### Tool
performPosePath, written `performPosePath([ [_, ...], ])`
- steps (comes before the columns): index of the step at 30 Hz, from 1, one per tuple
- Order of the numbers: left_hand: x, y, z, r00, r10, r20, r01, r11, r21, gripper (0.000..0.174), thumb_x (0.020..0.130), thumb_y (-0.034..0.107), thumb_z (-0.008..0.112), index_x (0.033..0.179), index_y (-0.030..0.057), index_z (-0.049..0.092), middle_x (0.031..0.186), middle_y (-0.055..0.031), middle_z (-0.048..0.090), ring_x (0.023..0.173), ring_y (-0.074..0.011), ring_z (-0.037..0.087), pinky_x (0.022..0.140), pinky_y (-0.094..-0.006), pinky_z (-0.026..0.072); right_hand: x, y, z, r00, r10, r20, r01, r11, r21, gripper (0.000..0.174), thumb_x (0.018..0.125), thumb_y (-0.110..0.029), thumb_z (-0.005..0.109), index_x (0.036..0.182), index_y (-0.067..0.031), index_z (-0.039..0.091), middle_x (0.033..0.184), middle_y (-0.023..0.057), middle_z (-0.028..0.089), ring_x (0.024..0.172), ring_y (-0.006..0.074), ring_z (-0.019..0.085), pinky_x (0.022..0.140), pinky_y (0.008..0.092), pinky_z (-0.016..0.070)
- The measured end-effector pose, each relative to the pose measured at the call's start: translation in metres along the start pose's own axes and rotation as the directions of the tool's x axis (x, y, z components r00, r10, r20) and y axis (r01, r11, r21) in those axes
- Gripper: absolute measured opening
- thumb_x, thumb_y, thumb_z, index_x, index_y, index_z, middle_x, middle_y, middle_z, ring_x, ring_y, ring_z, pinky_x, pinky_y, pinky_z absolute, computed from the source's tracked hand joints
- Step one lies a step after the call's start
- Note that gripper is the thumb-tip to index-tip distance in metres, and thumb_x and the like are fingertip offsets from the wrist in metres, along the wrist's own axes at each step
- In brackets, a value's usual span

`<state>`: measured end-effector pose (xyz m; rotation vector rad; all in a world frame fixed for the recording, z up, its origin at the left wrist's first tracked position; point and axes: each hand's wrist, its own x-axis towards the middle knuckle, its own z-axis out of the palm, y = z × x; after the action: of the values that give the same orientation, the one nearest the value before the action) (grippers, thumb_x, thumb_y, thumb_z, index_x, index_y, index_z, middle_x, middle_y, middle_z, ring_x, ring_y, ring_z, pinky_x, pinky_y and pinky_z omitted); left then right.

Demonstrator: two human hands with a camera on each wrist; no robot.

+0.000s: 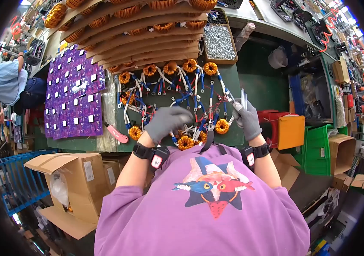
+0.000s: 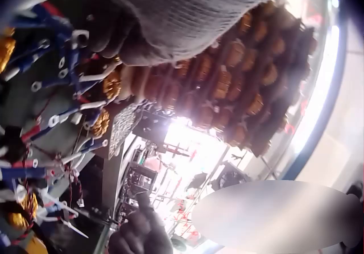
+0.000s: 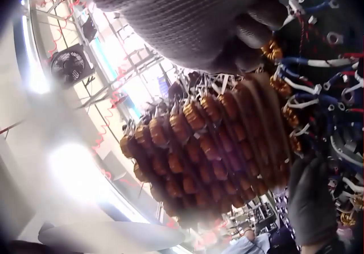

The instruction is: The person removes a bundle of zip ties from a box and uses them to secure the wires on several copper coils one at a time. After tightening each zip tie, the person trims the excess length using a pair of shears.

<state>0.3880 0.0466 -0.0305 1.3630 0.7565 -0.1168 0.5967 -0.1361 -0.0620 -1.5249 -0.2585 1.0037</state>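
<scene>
My gloved left hand (image 1: 171,121) is over the near-left part of a ring of copper-wound toroid coils (image 1: 185,142) on the green table. Its fingers point right, blurred, with nothing visible held. Opposite, my gloved right hand (image 1: 248,119) grips a bunch of thin pale strips (image 1: 244,99) standing up from the fingers. By its fingertips are a small white connector (image 3: 296,5) and twisted red-and-black wires (image 1: 221,100). Blue-and-white leads with ring terminals (image 1: 211,100) run inward from the coils, tangled between both hands. The right palm is hidden.
Cardboard layers stacked with coils (image 1: 147,38) rise at the back. A box of small metal hardware (image 1: 220,42) stands behind right. Purple circuit boards (image 1: 73,94) and a pink-handled tool (image 1: 116,133) lie at left. A cardboard box (image 1: 75,179) stands below, left; another person (image 1: 9,81) is farther off.
</scene>
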Motion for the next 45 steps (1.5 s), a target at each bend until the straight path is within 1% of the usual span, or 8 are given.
performPosePath([
  [10, 0.048, -0.045, 0.058, 0.992, -0.1, -0.076, 0.121, 0.586, 0.801, 0.036, 0.078, 0.016, 0.058, 0.111, 0.002, 0.055, 0.1, -0.0238, 0.064, 0.097, -0.0386, 0.06, 0.083, -0.0434, 0.0482, 0.008, 0.01, 0.018, 0.99, -0.001, 0.141, -0.017, 0.991, 0.129, 0.016, 0.088, -0.014, 0.059, 0.099, -0.0033, 0.056, 0.064, -0.0031, 0.046, 0.052, 0.0036, 0.041, 0.044, 0.0188, 0.0285],
  [14, 0.065, -0.111, 0.044, 0.994, 0.086, -0.067, -0.068, 0.969, 0.236, 0.043, 0.071, 0.015, 0.064, 0.111, -0.0014, 0.061, 0.096, -0.0209, 0.066, 0.092, -0.0294, 0.065, 0.078, -0.0357, 0.0501, 0.007, 0.007, 0.021, 0.987, 0.016, 0.158, -0.039, 0.988, 0.147, 0.015, 0.087, -0.013, 0.06, 0.098, -0.0025, 0.057, 0.064, -0.0029, 0.047, 0.052, 0.0038, 0.041, 0.044, 0.0186, 0.0281],
  [15, 0.049, -0.089, 0.041, 0.993, 0.056, -0.108, -0.044, 0.993, 0.11, 0.046, 0.073, 0.009, 0.066, 0.116, -0.005, 0.058, 0.09, -0.005, 0.065, 0.075, -0.0098, 0.06, 0.066, -0.0223, 0.0471, 0.005, 0.004, 0.021, 0.994, 0.021, 0.112, -0.037, 0.989, 0.142, 0.015, 0.086, -0.013, 0.061, 0.096, -0.0025, 0.057, 0.061, -0.0032, 0.045, 0.048, 0.0037, 0.039, 0.042, 0.0187, 0.0266],
  [20, 0.001, -0.043, 0.005, 0.953, 0.082, -0.29, -0.192, 0.907, -0.374, 0.033, 0.079, 0.01, 0.049, 0.107, 0.0005, 0.063, 0.08, -0.0034, 0.063, 0.062, -0.0062, 0.055, 0.056, -0.0174, 0.0415, 0.001, -0.008, 0.006, 1.0, -0.009, -0.027, 0.013, 0.989, 0.15, 0.017, 0.085, -0.013, 0.062, 0.098, -0.0016, 0.06, 0.059, -0.0036, 0.044, 0.044, 0.0031, 0.037, 0.04, 0.0185, 0.025],
  [24, 0.036, -0.046, 0.017, 0.863, 0.412, -0.292, -0.271, 0.866, 0.42, 0.033, 0.08, 0.011, 0.05, 0.11, -0.0007, 0.061, 0.071, -0.0051, 0.06, 0.056, -0.0089, 0.054, 0.051, -0.0219, 0.0424, 0.007, -0.003, -0.005, 0.998, -0.053, -0.024, 0.055, 0.992, 0.111, 0.018, 0.081, -0.011, 0.066, 0.094, 0.0015, 0.065, 0.066, -0.0039, 0.054, 0.053, 0.0022, 0.044, 0.047, 0.0173, 0.0313],
  [26, 0.046, -0.042, 0.044, 0.992, 0.037, -0.121, -0.026, 0.996, 0.091, 0.036, 0.079, 0.01, 0.053, 0.113, -0.0025, 0.059, 0.071, -0.0064, 0.06, 0.056, -0.0118, 0.055, 0.052, -0.0259, 0.0454, 0.007, -0.004, -0.001, 0.995, -0.099, -0.007, 0.099, 0.994, 0.043, 0.017, 0.079, -0.01, 0.068, 0.092, 0.0017, 0.067, 0.074, -0.0013, 0.061, 0.06, 0.0039, 0.05, 0.053, 0.0192, 0.0384],
  [35, 0.06, -0.065, 0.038, 0.998, -0.059, -0.007, 0.058, 0.984, -0.168, 0.044, 0.079, 0.018, 0.068, 0.117, -0.0027, 0.058, 0.087, -0.0054, 0.064, 0.069, -0.009, 0.059, 0.063, -0.022, 0.0479, 0.016, 0.018, -0.001, 0.988, 0.027, 0.153, 0.009, 0.974, -0.225, 0.017, 0.075, -0.01, 0.069, 0.086, 0.0038, 0.067, 0.075, 0.004, 0.064, 0.069, 0.0091, 0.058, 0.064, 0.0219, 0.0449],
  [45, 0.054, -0.07, 0.05, 0.964, 0.158, -0.212, -0.098, 0.959, 0.265, 0.046, 0.076, 0.019, 0.068, 0.116, -0.0009, 0.059, 0.09, -0.0078, 0.067, 0.066, -0.0086, 0.061, 0.063, -0.0226, 0.0498, 0.041, 0.031, 0.023, 0.967, 0.022, 0.252, 0.103, 0.877, -0.47, 0.023, 0.069, -0.019, 0.07, 0.079, 0.0016, 0.069, 0.065, 0.0067, 0.062, 0.061, 0.0124, 0.056, 0.06, 0.0276, 0.0443],
])
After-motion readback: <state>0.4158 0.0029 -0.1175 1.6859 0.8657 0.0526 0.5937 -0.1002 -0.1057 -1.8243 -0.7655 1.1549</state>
